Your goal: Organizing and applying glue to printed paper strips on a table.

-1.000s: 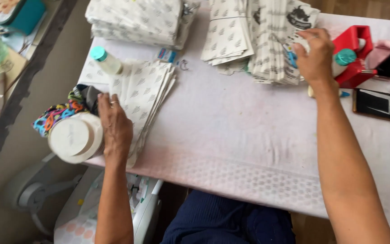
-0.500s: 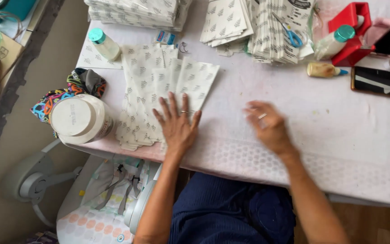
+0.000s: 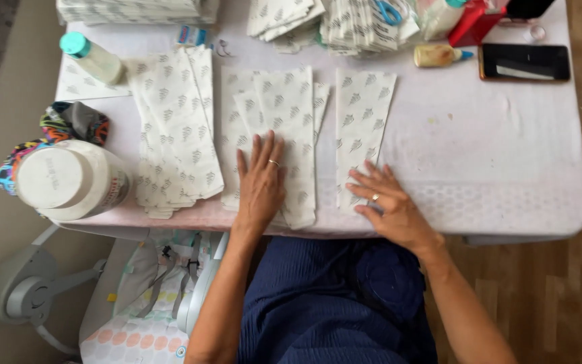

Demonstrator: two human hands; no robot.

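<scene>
1. Left hand (image 3: 262,180) lies flat, fingers spread, holding nothing, pressing the middle fan of printed paper bags (image 3: 279,138); right hand (image 3: 383,204), also splayed and empty, rests on the single bag (image 3: 362,128) at 3 o'clock.
2. Three groups are laid out on the desk (image 3: 500,148); the left stack (image 3: 176,128) at 9 o'clock looks unspread.
3. Far edge, 12 o'clock: more bag piles (image 3: 345,23) wait; one glue bottle (image 3: 437,55), one phone (image 3: 524,63).

You see soft, even daylight over the white table (image 3: 506,168), faint shadows, no glare, slight softness toward the edges.
</scene>
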